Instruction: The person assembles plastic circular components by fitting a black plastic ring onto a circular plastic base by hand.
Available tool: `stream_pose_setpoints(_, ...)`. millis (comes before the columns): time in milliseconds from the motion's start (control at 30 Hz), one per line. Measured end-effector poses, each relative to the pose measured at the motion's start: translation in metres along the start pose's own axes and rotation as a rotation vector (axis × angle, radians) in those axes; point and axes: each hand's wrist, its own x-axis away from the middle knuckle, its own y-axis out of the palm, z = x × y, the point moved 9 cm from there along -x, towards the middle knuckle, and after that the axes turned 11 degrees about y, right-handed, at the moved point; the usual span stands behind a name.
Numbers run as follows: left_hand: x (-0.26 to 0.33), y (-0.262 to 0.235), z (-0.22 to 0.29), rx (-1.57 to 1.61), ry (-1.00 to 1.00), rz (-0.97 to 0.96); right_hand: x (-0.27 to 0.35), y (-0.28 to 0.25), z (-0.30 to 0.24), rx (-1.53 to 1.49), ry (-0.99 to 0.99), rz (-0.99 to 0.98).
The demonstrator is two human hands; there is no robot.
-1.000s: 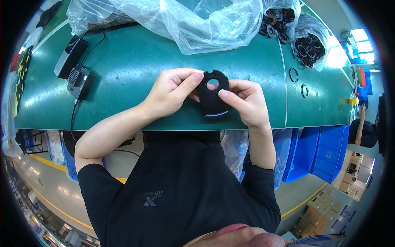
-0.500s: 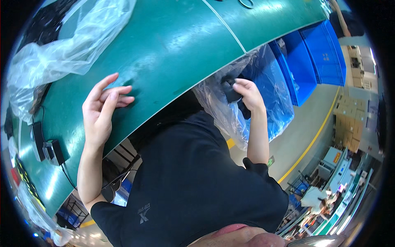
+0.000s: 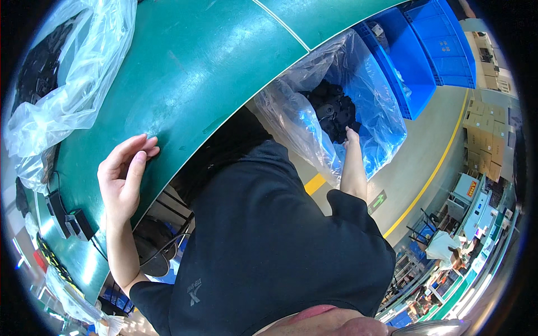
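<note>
My left hand [image 3: 122, 179] hovers at the edge of the green table [image 3: 185, 67], fingers loosely bent, thumb apart, nothing in them. Down to the right, my right hand [image 3: 352, 138] reaches into a blue bin lined with a clear plastic bag [image 3: 376, 120]. It is at the near side of a heap of black parts [image 3: 332, 106] lying in the bag. I see this hand edge-on, so its fingers are mostly hidden, and whether it touches or holds a part I cannot tell.
Two blue bins [image 3: 412, 73] [image 3: 445, 47] stand beyond the lined one. A clear plastic bag with black contents [image 3: 73, 101] lies on the table's left, near a small black device with a cable [image 3: 78, 223]. Cardboard boxes [image 3: 486, 134] are stacked at far right.
My right hand, which held a dark rounded part above the bag, has gone lower into it, and the part no longer shows in it. The view has shifted; my left hand stays empty.
</note>
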Motion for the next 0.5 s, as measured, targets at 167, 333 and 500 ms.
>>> stream_pose_setpoints(167,-0.009,0.002,0.005,-0.003,0.009,-0.013,0.014,0.011,0.0,0.155,0.045,-0.092)
stream_pose_setpoints(333,-0.009,-0.001,0.02,-0.151,0.016,-0.012,0.163,0.071,-0.082,0.278,-0.315,-0.643)
stream_pose_setpoints(500,-0.023,0.006,0.026,-0.144,0.095,-0.069,0.415,0.075,-0.147,0.691,-0.879,-1.254)
